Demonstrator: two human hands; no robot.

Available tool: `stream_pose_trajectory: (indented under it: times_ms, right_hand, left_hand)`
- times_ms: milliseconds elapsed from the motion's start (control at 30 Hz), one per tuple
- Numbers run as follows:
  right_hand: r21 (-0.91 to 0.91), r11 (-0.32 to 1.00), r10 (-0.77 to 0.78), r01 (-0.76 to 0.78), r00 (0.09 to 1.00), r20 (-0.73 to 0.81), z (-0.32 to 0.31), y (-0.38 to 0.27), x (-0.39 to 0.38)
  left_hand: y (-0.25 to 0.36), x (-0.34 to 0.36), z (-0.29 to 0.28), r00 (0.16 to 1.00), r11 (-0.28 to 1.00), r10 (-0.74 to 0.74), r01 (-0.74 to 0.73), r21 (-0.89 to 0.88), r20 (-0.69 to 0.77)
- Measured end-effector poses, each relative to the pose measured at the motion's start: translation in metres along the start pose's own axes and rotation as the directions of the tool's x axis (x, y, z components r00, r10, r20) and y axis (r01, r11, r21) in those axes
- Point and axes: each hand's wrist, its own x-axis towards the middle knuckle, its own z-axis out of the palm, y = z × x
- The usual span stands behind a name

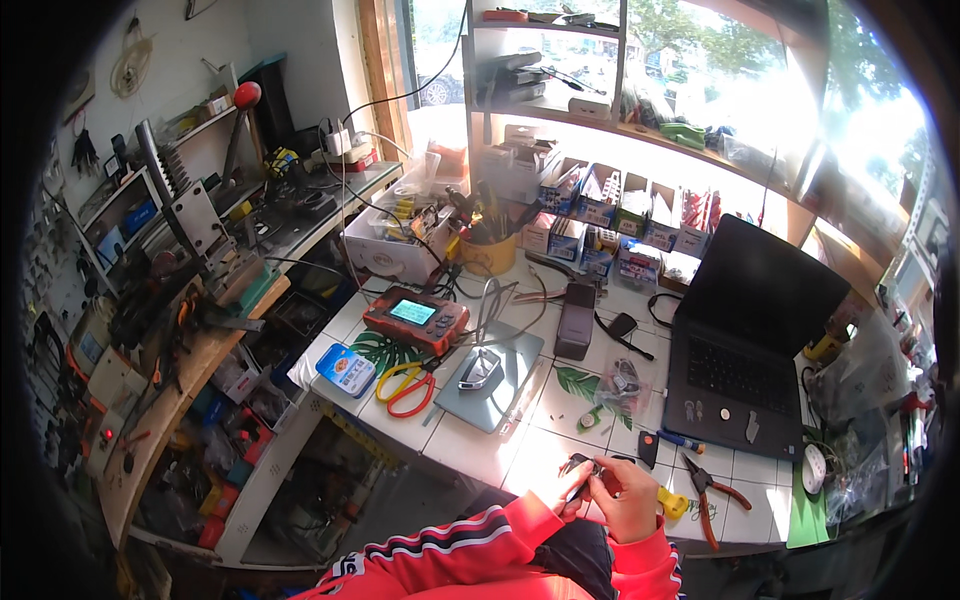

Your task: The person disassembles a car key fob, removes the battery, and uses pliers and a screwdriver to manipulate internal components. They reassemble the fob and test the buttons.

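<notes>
Just over the front edge of the white tiled table, my left hand [552, 491] and my right hand [628, 500] meet with bent fingers around a small black object [578, 474]. It could be a key fob, but the fingers cover most of it. Beside my right hand lie a yellow tool [673, 503] and pliers [708, 497] with orange handles, their jaws apart. Behind the hands are a small black fob-like piece [648, 449], a blue-handled screwdriver [684, 441] and a small green-and-white item [590, 418].
An open laptop [740, 372] with small metal parts stands right. Left are scissors [408, 390], a blue-and-white tin [346, 370], a red-brown device with a lit screen [415, 318] and a grey plate [500, 385]. Behind stand a yellow tool tub [488, 256] and small boxes [600, 205].
</notes>
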Motion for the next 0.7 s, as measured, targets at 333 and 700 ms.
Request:
stream_pose_trajectory:
  times_ms: [333,700]
  right_hand:
    - [0.012,0.999,-0.047,0.049,0.993,-0.108,0.001,0.003,-0.001]
    - [0.086,0.996,0.028,-0.028,1.000,0.000,-0.007,0.005,0.006]
  left_hand:
    - [-0.004,0.007,-0.008,0.990,0.971,-0.120,0.134,-0.197,0.080]
    - [0.007,0.014,-0.009,0.997,0.995,-0.076,0.075,-0.070,-0.017]
